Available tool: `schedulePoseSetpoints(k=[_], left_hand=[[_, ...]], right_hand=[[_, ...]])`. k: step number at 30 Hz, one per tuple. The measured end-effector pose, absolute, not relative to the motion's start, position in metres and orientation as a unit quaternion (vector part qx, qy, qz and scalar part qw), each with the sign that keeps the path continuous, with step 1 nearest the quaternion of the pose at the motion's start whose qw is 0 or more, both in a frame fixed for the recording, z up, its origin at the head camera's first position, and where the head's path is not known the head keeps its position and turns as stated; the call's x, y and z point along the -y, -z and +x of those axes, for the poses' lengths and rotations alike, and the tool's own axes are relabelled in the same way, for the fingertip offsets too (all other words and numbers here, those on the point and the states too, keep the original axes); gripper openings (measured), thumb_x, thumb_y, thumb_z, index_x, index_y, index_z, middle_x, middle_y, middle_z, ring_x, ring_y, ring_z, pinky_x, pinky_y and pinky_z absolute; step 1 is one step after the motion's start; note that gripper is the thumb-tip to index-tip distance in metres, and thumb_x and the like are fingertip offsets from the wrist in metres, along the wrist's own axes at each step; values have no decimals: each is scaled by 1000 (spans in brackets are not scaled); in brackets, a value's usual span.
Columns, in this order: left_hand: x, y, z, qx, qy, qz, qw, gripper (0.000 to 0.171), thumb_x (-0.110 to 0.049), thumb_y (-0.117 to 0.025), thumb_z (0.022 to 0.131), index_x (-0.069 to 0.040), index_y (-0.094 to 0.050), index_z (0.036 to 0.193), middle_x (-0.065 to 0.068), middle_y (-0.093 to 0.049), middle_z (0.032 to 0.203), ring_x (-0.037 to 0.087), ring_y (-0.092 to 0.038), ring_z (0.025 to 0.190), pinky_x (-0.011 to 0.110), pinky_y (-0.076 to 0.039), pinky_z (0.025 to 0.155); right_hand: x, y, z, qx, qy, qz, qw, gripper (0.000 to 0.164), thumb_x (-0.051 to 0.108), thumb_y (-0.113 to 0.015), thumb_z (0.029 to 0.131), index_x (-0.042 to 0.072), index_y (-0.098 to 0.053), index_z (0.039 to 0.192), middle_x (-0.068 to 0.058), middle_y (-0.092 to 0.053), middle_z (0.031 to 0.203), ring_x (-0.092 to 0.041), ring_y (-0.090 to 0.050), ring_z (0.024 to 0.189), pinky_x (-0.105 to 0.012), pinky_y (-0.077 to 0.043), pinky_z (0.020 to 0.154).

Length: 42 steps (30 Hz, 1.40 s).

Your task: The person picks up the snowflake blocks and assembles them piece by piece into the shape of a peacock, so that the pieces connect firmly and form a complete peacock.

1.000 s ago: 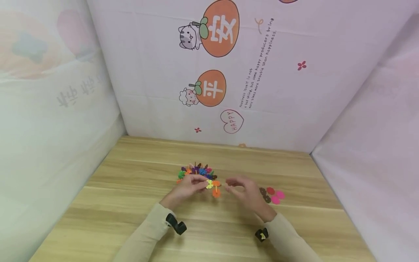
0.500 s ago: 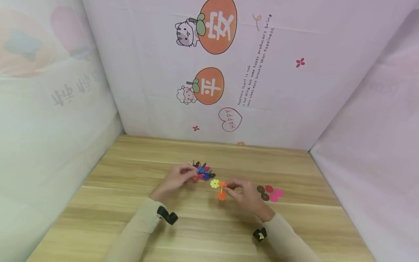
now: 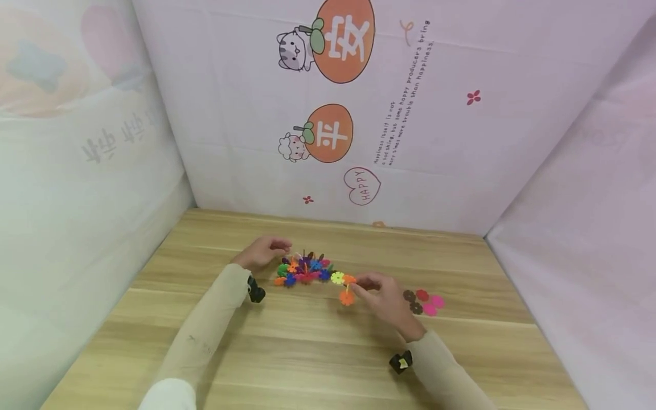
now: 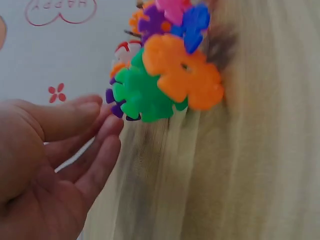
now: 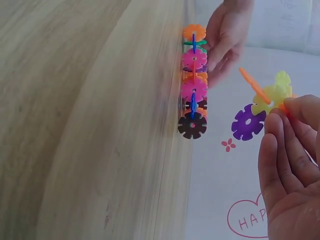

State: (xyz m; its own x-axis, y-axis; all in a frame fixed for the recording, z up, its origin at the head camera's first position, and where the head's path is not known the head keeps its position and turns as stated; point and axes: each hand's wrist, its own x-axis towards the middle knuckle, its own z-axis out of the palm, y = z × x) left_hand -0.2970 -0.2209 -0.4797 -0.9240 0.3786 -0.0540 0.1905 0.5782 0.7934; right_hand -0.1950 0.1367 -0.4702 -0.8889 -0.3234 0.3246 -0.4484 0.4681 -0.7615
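Note:
My right hand (image 3: 381,293) pinches a small piece of joined snowflake discs (image 3: 337,278) between thumb and fingers, above the table. In the right wrist view, this piece shows yellow and orange discs and a purple disc (image 5: 245,125). On the table stands a bigger cluster of joined snowflake discs (image 3: 306,275) in many colours. My left hand (image 3: 262,251) is at the cluster's back left, fingers loosely bent and apart from the thumb. Its fingertips are close to a green disc (image 4: 140,95) and purple disc in the left wrist view; whether they touch, I cannot tell.
Several loose discs (image 3: 422,295), brown, red and pink, lie on the wooden table (image 3: 318,353) to the right of my right hand. A printed cloth wall (image 3: 425,193) rises behind the table, with pale cloth on both sides.
The small disc piece passed from my left hand to my right. My left hand then moved across to the big cluster and now sits farther left and back, uncovering the cluster's left part.

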Motion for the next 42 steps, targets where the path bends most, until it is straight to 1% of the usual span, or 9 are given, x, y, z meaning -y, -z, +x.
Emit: schedulePoseSetpoints(k=[3,7,15,18,23,27,35,38,42], left_hand=[[219,479,-304,-876,-423,181,144,36,-9,-56,109,-5,-61,145,17,-66,144,35,-63,133,52,-51,116],[218,479,-310,-875,-410,200,164,32,-5,-58,108,-6,-67,138,15,-70,138,32,-68,127,49,-54,112],[219,487,-315,-877,-392,233,151,17,-7,-68,103,-14,-82,108,2,-79,111,20,-73,108,46,-58,106],[219,491,-315,-873,-394,254,137,14,-11,-70,102,-17,-82,103,-1,-79,107,16,-71,104,45,-58,104],[216,493,-308,-862,-408,275,124,11,-18,-71,102,-22,-82,102,-6,-79,105,13,-71,102,41,-59,99],[210,488,-299,-845,-429,296,120,12,-19,-68,105,-23,-80,105,-4,-79,106,16,-74,101,37,-62,93],[194,476,-276,-836,-422,339,94,13,-16,-56,110,-16,-69,110,1,-74,111,18,-75,107,38,-63,97],[188,477,-269,-831,-425,347,93,11,-17,-55,111,-14,-65,110,1,-74,109,17,-74,106,35,-63,96],[183,482,-261,-822,-438,350,102,11,-18,-52,112,-12,-61,111,3,-75,111,16,-74,105,29,-63,92]], right_hand=[[-135,471,-195,849,-469,234,64,8,25,-78,98,18,-79,102,5,-80,96,-8,-74,88,-30,-64,83],[-134,473,-194,846,-472,242,59,6,22,-78,98,18,-79,102,4,-80,96,-7,-74,86,-30,-64,83],[-135,472,-194,851,-466,238,46,6,22,-77,98,18,-79,103,4,-80,97,-8,-74,87,-34,-65,83],[-135,471,-193,856,-459,234,40,8,24,-77,98,19,-80,104,5,-81,98,-9,-74,87,-33,-64,82],[-135,472,-195,862,-451,227,37,12,28,-77,99,19,-79,106,5,-80,98,-8,-73,87,-28,-63,82],[-136,473,-195,868,-450,206,28,11,28,-76,99,20,-80,105,7,-80,97,-7,-72,86,-25,-62,80],[-130,472,-197,881,-435,184,4,9,23,-77,98,17,-80,105,3,-79,96,-8,-70,83,-23,-60,77],[-125,475,-198,880,-434,191,-6,8,19,-76,98,14,-79,103,2,-78,93,-8,-69,82,-23,-60,75],[-119,479,-199,885,-424,193,-16,3,15,-76,97,15,-79,96,3,-77,88,-8,-68,78,-22,-60,71]])
